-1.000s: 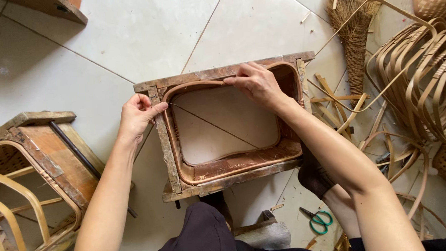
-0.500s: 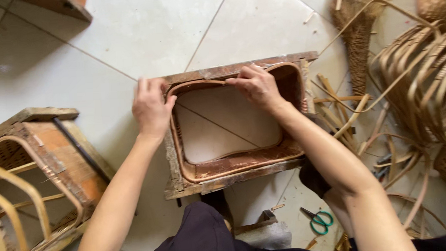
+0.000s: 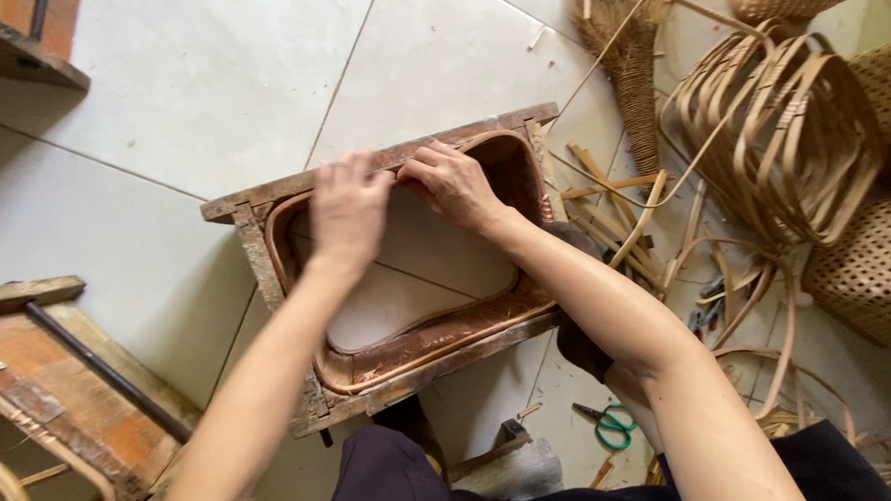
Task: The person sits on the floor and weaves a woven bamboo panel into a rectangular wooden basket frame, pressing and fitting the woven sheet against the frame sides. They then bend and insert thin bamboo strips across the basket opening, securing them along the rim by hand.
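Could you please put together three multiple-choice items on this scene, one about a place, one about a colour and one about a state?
1. Where do both hands rest?
A. On the far rail of the wooden frame
B. On the scissors
C. On the woven baskets

2. What colour are the scissor handles?
A. Red
B. Green
C. Yellow

3. What is the state of the frame's middle?
A. Filled with woven cane
B. Covered by a cloth
C. Open, with floor tile showing through

Answers:
1. A: the left hand and right hand lie side by side on the far rail of the wooden frame.
2. B: the scissors on the floor by the right arm have green loops.
3. C: pale floor tile and its seam show inside the bent strip lining the frame.
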Demonstrator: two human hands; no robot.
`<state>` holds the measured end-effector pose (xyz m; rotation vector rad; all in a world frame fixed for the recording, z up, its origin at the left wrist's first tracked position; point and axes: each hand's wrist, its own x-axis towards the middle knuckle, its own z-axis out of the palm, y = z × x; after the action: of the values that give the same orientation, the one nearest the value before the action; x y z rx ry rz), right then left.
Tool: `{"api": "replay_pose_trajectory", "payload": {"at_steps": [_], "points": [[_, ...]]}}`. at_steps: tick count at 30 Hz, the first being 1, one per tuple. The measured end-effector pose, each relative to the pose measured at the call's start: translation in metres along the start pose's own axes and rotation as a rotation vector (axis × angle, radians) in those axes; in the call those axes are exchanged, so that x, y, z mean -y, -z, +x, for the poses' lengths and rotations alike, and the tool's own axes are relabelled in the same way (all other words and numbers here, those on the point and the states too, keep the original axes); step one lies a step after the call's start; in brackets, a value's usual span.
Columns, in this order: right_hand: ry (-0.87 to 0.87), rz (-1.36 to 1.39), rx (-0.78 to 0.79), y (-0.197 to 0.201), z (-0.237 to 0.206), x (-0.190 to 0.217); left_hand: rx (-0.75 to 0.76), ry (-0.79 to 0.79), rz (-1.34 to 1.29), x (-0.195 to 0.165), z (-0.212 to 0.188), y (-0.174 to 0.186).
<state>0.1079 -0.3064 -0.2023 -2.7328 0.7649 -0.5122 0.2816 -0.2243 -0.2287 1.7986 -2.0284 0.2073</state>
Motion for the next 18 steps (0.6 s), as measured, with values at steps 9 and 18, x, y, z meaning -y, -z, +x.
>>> {"api": "replay_pose_trajectory", "payload": {"at_steps": [9,18], "points": [[-0.095,-0.461,0.265,0.082,-0.043,-0.065,0.166,0.09,-0.079,-0.024,0.024,-0.005],[-0.284,-1.063,0.609,0.057,-0.035,-0.043,0.387,0.054,-0.076,-0.022,0.035,0.005]]}}
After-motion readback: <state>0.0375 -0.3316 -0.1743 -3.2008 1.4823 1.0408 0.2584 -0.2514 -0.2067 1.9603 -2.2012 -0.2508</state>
